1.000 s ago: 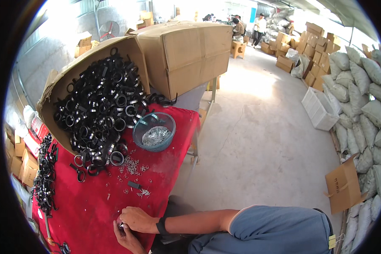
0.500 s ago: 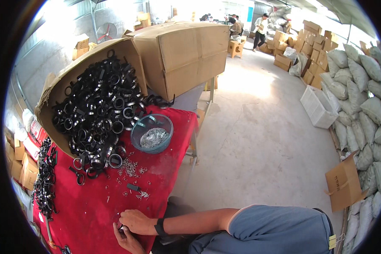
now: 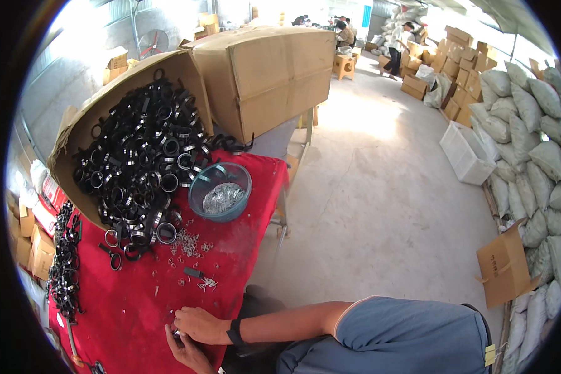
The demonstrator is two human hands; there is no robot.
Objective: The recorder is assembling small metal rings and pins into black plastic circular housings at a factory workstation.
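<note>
The far co-worker steps off, stooping toward the stacked cartons — while above the red cloth left hand and right hand pinch a small shiny piece — seemingly fine handwork, wanting steady fingertips.

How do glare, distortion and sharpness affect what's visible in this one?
Head view: glare washes out much of the top and a patch of floor; head view: fisheye distortion seems to bend the stacked sacks near the black rim; head view: the shiny piece at the left hand and right hand is too small and covered to identify.
</note>
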